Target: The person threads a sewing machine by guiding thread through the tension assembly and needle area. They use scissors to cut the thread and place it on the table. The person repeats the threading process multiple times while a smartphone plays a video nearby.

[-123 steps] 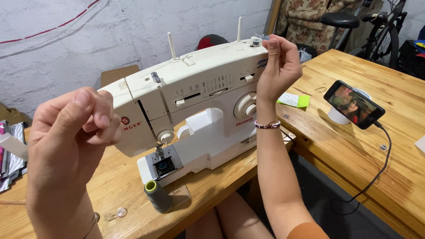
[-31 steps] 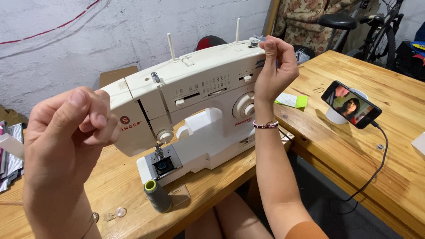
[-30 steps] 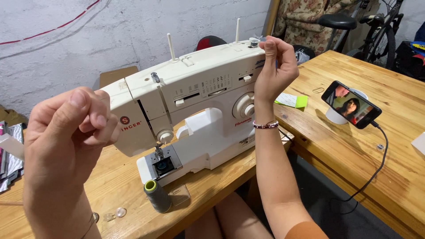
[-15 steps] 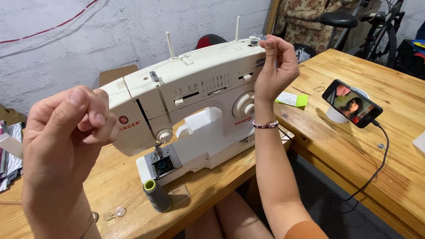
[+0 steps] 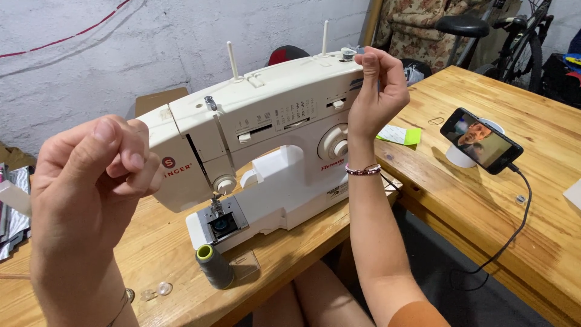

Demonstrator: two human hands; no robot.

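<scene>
Sewing machine (image 5: 272,145), white, stands on the wooden table (image 5: 157,242) in front of us. Our right hand (image 5: 376,91) is raised at its right top end, fingers pinched narrow; we cannot tell if a thread is between them. Our left hand (image 5: 97,175) is lifted near the camera, fingers curled and pinched together. A grey thread spool (image 5: 213,266) stands just before the machine, and a phone (image 5: 481,140) leans on the other table.

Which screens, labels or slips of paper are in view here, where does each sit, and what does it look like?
Phone screen: propped on a white stand on the right table, dark rectangle, lit, cable attached.
Round badge: on the sewing machine at its left end, red circle.
Red lettering: machine front, below the dials.
Paper slips: on the table behind the right hand's wrist, one white, one lime green.
</scene>
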